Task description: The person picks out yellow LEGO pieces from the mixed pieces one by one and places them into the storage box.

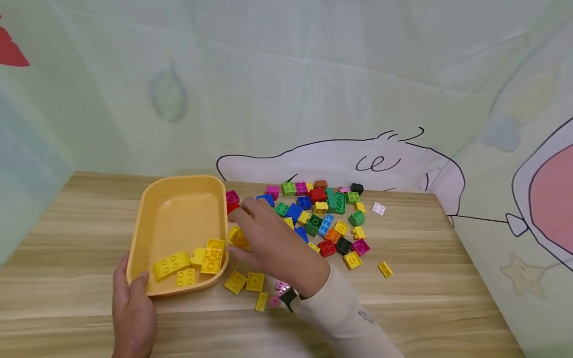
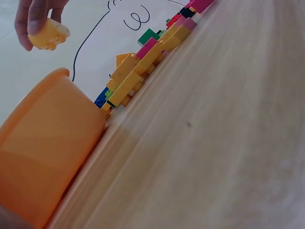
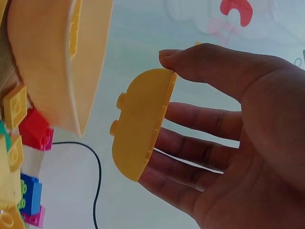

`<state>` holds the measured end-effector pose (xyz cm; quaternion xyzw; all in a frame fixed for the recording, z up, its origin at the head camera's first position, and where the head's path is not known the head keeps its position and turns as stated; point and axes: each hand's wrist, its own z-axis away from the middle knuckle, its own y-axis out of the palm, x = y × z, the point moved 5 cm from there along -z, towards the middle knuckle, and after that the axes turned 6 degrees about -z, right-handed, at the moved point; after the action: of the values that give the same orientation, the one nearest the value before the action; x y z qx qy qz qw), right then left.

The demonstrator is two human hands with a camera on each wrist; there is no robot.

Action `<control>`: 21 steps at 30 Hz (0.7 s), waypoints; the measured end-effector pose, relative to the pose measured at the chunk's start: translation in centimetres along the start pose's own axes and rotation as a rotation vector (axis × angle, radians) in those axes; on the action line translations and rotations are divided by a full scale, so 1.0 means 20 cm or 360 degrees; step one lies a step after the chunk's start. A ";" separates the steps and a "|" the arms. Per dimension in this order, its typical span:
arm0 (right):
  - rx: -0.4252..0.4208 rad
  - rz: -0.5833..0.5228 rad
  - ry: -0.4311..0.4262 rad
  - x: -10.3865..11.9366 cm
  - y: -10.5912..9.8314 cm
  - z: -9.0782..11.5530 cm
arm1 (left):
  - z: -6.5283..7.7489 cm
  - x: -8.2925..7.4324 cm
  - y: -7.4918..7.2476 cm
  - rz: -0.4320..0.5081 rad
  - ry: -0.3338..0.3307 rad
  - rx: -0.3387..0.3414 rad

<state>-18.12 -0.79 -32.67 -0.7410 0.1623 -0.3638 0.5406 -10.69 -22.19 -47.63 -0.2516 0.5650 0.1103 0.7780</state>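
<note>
My left hand (image 1: 134, 308) grips the near left corner of an orange-yellow plastic tray (image 1: 185, 211), its thumb over the rim. Several yellow bricks, one an arched brick (image 1: 171, 266), lie at the near end inside. To the right of the tray, close to its rim, my right hand (image 1: 270, 241) pinches a yellow toy brick with rounded ends (image 3: 140, 124) between thumb and fingers. In the left wrist view that brick (image 2: 48, 36) is held up above the tray's side. The left hand is mostly hidden there.
A spread of mixed-colour bricks (image 1: 315, 223) covers the table right of the tray. Several loose yellow bricks (image 1: 255, 282) and pink ones lie nearer the front. A white brick (image 1: 378, 208) is at the far right. A printed cloth (image 1: 286, 89) hangs behind the wooden table (image 1: 425, 298).
</note>
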 end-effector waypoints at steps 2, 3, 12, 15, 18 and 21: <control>0.0018 -0.0002 0.0008 0.02 0.01 -0.02 | 0.00 0.00 0.00 -0.0006 -0.0001 0.0001; 0.0026 0.0004 0.0006 0.03 0.01 -0.03 | 0.00 0.00 0.00 -0.0009 -0.0003 0.0000; 0.0065 0.0038 -0.0057 0.11 0.05 -0.11 | 0.00 -0.01 0.00 0.0013 0.0001 0.0000; 0.0071 0.0055 -0.0037 0.11 0.07 -0.14 | 0.01 -0.01 0.00 0.0000 0.0004 -0.0005; 0.0076 0.0053 0.0001 0.10 0.08 -0.16 | 0.01 -0.01 0.00 0.0002 0.0004 -0.0012; 0.0066 0.0040 0.0015 0.08 0.10 -0.18 | 0.01 -0.01 0.00 0.0009 -0.0002 -0.0011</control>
<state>-19.24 -5.03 -33.32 -0.7258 0.1665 -0.3636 0.5597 -10.53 -22.13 -47.39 -0.2528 0.5649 0.1145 0.7771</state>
